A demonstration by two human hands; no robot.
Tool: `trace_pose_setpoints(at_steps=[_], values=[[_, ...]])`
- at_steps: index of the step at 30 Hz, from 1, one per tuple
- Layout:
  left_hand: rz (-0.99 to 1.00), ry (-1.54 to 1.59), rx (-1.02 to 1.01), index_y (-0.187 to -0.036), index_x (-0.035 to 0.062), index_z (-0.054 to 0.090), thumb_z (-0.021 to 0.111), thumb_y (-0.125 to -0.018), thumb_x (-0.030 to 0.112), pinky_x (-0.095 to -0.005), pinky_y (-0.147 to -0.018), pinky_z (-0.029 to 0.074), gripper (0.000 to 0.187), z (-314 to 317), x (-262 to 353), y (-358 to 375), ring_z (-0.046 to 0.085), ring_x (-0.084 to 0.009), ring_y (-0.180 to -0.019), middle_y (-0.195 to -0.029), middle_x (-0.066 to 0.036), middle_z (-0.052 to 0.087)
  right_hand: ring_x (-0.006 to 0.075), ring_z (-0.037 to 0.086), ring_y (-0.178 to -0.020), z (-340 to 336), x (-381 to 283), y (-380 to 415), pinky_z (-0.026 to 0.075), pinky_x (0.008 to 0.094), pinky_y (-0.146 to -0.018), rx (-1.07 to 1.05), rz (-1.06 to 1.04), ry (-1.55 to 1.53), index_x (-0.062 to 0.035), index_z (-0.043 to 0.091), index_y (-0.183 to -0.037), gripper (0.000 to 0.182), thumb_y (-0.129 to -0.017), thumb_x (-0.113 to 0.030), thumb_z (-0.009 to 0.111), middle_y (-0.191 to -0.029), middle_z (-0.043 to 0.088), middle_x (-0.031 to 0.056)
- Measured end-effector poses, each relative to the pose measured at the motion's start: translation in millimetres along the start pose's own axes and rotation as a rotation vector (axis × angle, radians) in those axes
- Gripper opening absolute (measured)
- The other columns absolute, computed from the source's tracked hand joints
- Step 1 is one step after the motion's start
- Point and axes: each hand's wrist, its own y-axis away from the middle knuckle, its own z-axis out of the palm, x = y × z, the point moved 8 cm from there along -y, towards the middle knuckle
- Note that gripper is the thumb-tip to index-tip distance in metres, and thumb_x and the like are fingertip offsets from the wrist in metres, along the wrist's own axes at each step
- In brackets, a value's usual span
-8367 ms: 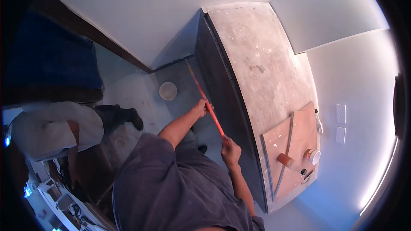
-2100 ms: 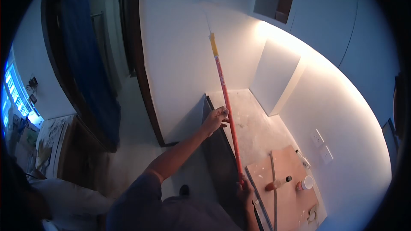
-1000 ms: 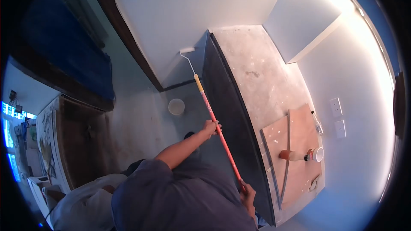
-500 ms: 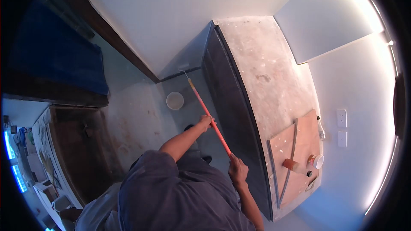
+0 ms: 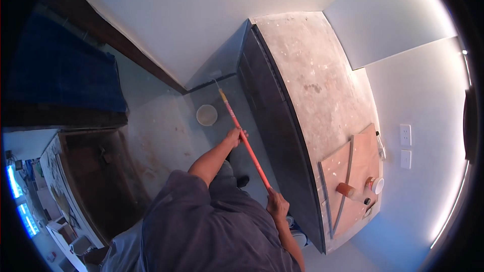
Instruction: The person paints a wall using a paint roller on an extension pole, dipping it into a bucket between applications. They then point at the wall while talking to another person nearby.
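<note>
Both hands hold a paint roller by its long red-orange pole point(image 5: 252, 155). My left hand point(image 5: 235, 136) is closed around the middle of the pole. Lower down, near the pole's end, my right hand point(image 5: 277, 205) grips it. A yellow section and a thin wire frame lead to the pale roller head point(image 5: 216, 74), which is at the low part of the white wall point(image 5: 201, 68), just above a dark skirting strip. It is faint against the wall, so contact is hard to judge. A white bucket point(image 5: 206, 107) stands on the floor left of the pole.
To the right runs a dark-fronted counter point(image 5: 275, 106) with a stained pale top. On it lie a wooden board point(image 5: 335, 163), an orange-brown bottle point(image 5: 346, 190) and a small tub point(image 5: 375, 185). A dark open cabinet point(image 5: 96, 171) and blue sheet point(image 5: 75, 65) are at left.
My left hand has shifted slightly up and left with the pole. The view has tilted a little, and containers beside the counter's near end now show by my right forearm.
</note>
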Motion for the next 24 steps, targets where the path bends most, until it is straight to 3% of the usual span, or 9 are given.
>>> trace_pose_setpoints(at_steps=[4, 10, 11, 13, 17, 24], values=[[-0.033, 0.016, -0.052, -0.112, 0.0025, 0.051, 0.049, -0.101, 0.021, -0.0458, -0.078, 0.059, 0.022, 4, -10, 26, 0.068, -0.0292, -0.086, -0.097, -0.011, 0.063, 0.032, 0.065, -0.073, -13, 32, 75, 0.051, 0.0426, -0.06, -0.031, 0.045, 0.028, -0.0129, 0.059, -0.119, 0.043, -0.078, -0.007, 0.071, -0.083, 0.065, 0.0115], [0.046, -0.082, -0.166, -0.11, 0.0043, 0.051, 0.051, -0.101, 0.022, -0.0461, -0.081, 0.058, 0.02, 24, -35, 108, 0.067, -0.028, -0.089, -0.099, -0.01, 0.063, 0.0321, 0.067, -0.072, -22, 78, 166, 0.051, 0.041, -0.061, 0.123, 0.098, -0.12, -0.0095, 0.06, -0.116, 0.032, -0.086, -0.015, 0.069, -0.089, 0.067, 0.0135], [0.073, -0.099, -0.182, -0.112, 0.0042, 0.051, 0.051, -0.1, 0.022, -0.0466, -0.082, 0.057, 0.021, 28, -37, 123, 0.066, -0.028, -0.091, -0.1, -0.01, 0.062, 0.033, 0.065, -0.064, -24, 83, 175, 0.05, 0.042, -0.058, 0.155, 0.176, -0.182, -0.0078, 0.064, -0.107, 0.02, -0.09, -0.019, 0.065, -0.078, 0.067, 0.0133], [0.119, -0.136, -0.209, -0.113, 0.0042, 0.051, 0.051, -0.1, 0.022, -0.0472, -0.084, 0.057, 0.022, 33, -43, 151, 0.066, -0.0278, -0.093, -0.101, -0.01, 0.061, 0.0347, 0.063, -0.059, -17, 98, 196, 0.048, 0.0433, -0.055, 0.124, 0.222, -0.191, -0.0074, 0.064, -0.097, 0.015, -0.092, -0.021, 0.062, -0.069, 0.063, 0.0139], [0.216, -0.215, -0.253, -0.114, 0.004, 0.05, 0.05, -0.101, 0.024, -0.0466, -0.082, 0.057, 0.023, 45, -46, 195, 0.065, -0.0266, -0.094, -0.102, -0.01, 0.059, 0.0378, 0.059, -0.052, 11, 129, 232, 0.045, 0.0444, -0.05, 0.11, 0.179, -0.122, -0.0071, 0.061, -0.08, 0.023, -0.095, -0.024, 0.057, -0.056, 0.057, 0.0155], [0.436, -0.28, -0.307, -0.115, 0.0032, 0.049, 0.047, -0.103, 0.028, -0.0428, -0.077, 0.058, 0.028, 66, -30, 262, 0.066, -0.0242, -0.089, -0.098, -0.01, 0.061, 0.0387, 0.059, -0.052, 31, 147, 241, 0.043, 0.0444, -0.049, 0.097, 0.187, -0.384, -0.0046, 0.058, -0.077, 0.029, -0.096, -0.026, 0.054, -0.057, 0.056, 0.0173]])
